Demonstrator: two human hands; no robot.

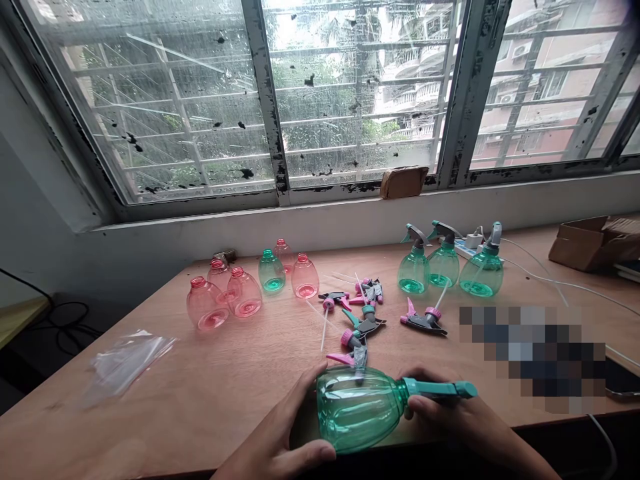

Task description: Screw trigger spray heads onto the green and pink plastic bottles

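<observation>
A clear green spray bottle (357, 410) lies on its side in the air just over the front edge of the table. My left hand (285, 430) wraps round its base, thumb below and fingers above. At the neck, my right hand (445, 410) grips the teal and grey spray head (440, 389), which sits on the bottle's mouth and points right; some of those fingers are hidden behind it. Just beyond the bottle lie several loose spray heads, among them a pink and grey one (354, 345) and a teal and grey one (367, 321).
Several pink bottles (245, 293) and one green bottle (271, 272) without heads stand at the back left. Three green bottles with heads (444, 263) stand at the back right. Plastic bags (131, 360) lie left; a cardboard box (583, 247), cables and a phone (623, 379) are right.
</observation>
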